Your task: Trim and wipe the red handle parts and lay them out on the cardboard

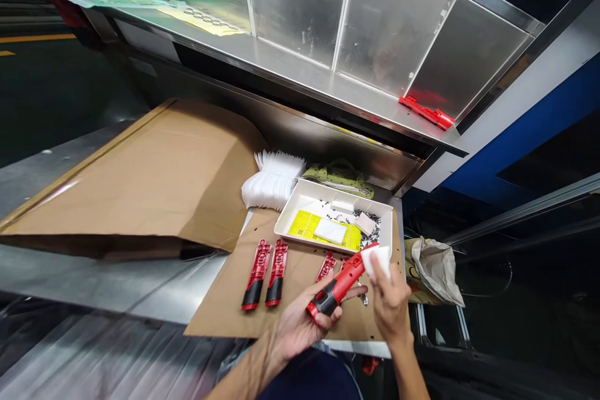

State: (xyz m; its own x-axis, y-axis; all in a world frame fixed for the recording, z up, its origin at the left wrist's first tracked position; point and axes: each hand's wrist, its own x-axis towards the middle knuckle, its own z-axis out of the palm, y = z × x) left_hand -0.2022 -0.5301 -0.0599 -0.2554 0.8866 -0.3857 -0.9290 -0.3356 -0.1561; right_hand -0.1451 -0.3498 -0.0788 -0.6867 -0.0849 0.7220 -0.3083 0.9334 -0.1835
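My left hand (300, 325) is closed around the black end of a red and black plastic tool housing (344, 278), which slants up to the right. In my right hand (391, 300) a white wiping pad (377, 259) is pinched and pressed against the housing's red upper end. Two similar housing halves, one (257, 275) left of the other (277, 272), lie side by side on the cardboard sheet (220, 315). Another red piece (325, 267) lies behind my left hand, partly hidden. Just beyond my hands is a white tray (290, 234) holding white blocks, a yellow printed sheet and small dark bits.
A stack of white sheets (269, 184) and a green patterned pouch (340, 178) sit behind the tray. To the left is a large cardboard box (140, 175). A red part (426, 114) rests on the metal shelf (300, 78). An open bag (434, 269) stands at the right.
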